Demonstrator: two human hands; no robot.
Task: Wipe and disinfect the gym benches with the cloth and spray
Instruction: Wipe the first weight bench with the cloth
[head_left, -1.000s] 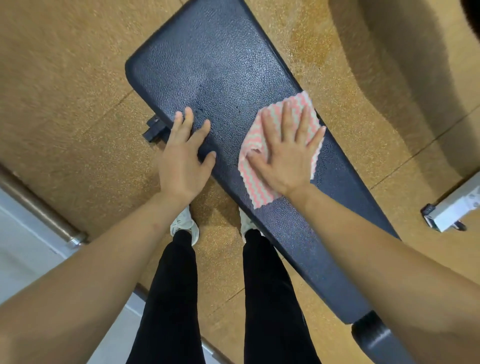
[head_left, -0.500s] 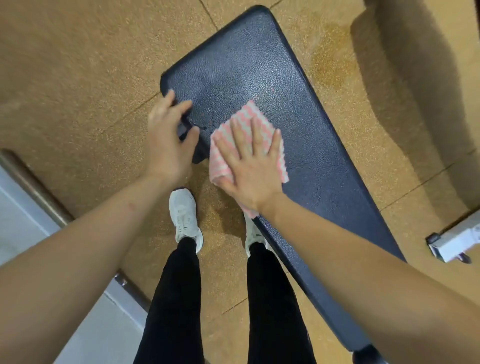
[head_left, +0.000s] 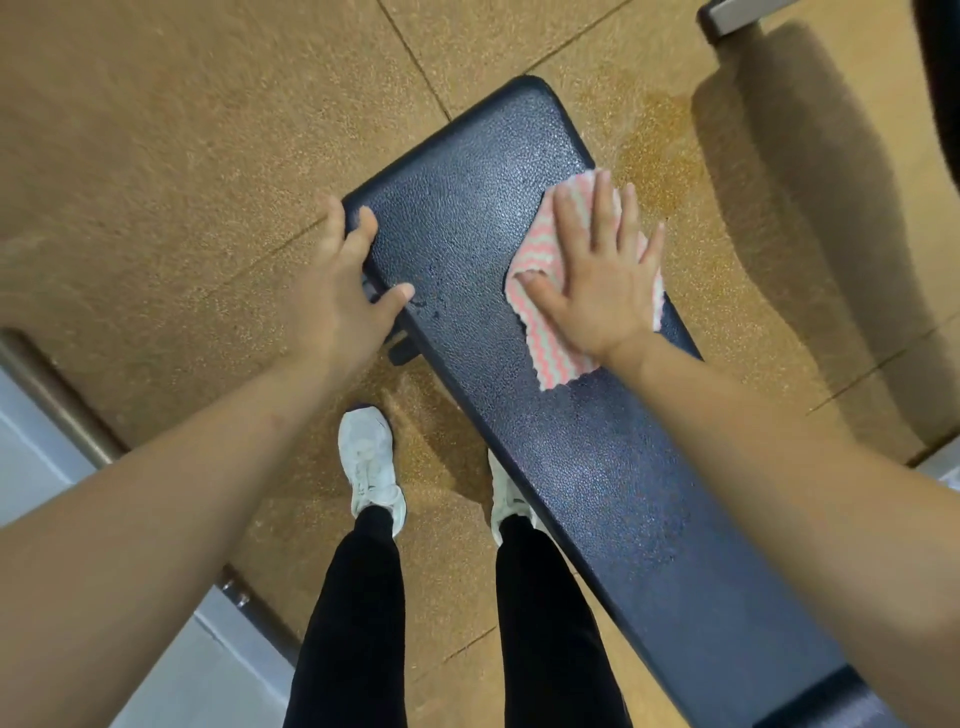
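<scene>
right hand (head_left: 597, 280) flat on cloth (head_left: 545, 343), fingers apart | left hand (head_left: 337, 296) fingers clamp surface (head_left: 597, 493) edge | risk: cloth only pressed, may slip off far edge

floor: speckled tan rubber floor (head_left: 156, 156) crossed by thin seams | stain: darker patch (head_left: 654, 150) on it, upper right | feet: two white shoes (head_left: 370, 467) stood apart on the floor | legs: black trousers (head_left: 353, 613) | left edge: metal strip (head_left: 57, 400) ran diagonally beside a pale surface (head_left: 31, 467) | top right: grey metal piece (head_left: 737, 15), cropped
</scene>
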